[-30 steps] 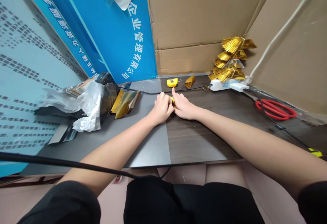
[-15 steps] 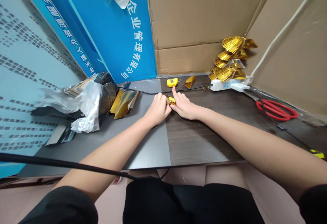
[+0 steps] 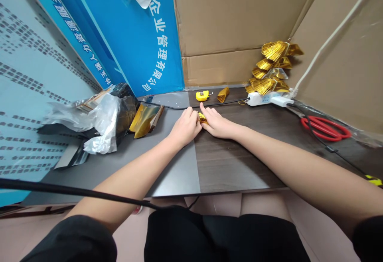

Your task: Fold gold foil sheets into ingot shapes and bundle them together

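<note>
The small gold foil piece (image 3: 202, 118) sits on the table (image 3: 233, 162) between both hands, near the middle of the top. The left hand (image 3: 185, 126) closes on it from nine o'clock, fingers curled in and pinching its edge. The right hand (image 3: 217, 123) comes in from three o'clock with its fingers narrowed onto the same piece and the index finger stretched toward twelve. As I read it, the two grips press the thin foil against the table so it cannot spring open or slide.

At twelve o'clock from the hands, within easy reach, lie a yellow tape measure (image 3: 202, 95) and another folded gold piece (image 3: 222, 94). A black cable (image 3: 167, 107) runs past them to a white power strip (image 3: 263, 99) at two o'clock. A heap of gold pieces (image 3: 272, 68) leans behind the power strip. Red scissors (image 3: 324, 127) rest at three o'clock, well apart. At nine o'clock lie flat gold sheets (image 3: 145, 120) beside a crumpled plastic bag (image 3: 98, 122).

The tabletop is part grey, part dark wood grain. Cardboard walls (image 3: 221, 18) close the back and right, and a blue banner (image 3: 131, 34) stands on the left
</note>
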Tool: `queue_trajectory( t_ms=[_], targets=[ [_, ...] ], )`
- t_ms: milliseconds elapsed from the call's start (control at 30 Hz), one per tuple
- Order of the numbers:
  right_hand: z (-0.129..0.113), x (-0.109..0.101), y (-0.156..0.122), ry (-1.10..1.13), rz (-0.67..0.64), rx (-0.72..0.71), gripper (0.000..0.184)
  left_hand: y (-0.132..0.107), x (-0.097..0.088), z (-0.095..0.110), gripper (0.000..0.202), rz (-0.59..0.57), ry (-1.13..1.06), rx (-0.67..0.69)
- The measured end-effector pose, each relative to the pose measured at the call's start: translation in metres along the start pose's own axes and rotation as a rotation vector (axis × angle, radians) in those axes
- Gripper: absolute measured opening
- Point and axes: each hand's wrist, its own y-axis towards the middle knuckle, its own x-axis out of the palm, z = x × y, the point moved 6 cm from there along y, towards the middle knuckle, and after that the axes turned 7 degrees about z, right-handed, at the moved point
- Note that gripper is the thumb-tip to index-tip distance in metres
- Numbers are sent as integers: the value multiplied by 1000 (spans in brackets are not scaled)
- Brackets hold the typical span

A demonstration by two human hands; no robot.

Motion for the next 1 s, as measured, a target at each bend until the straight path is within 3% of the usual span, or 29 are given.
queue_trajectory(
  t_ms=[167, 367, 567, 667, 833, 1000],
  targets=[
    [-4, -7, 0, 64, 39, -13, 72, 0, 1, -2, 12, 12, 24, -12],
    [2, -13, 1, 229, 128, 84, 69, -1, -7, -1, 11, 41, -10, 61],
    [19, -23, 2, 545, 267, 322, 76, -9, -36, 6, 11, 379, 20, 157],
    [17, -21, 0, 778, 238, 443, 79, -11, -35, 8, 7, 391, -69, 207],
    [-4, -16, -3, 1095, 121, 531, 55, -8, -26, 0, 5, 330, -200, 133],
    [-13, -14, -4, 1245, 71, 570, 40, -8, -28, -4, 9, 397, -161, 123]
  ],
)
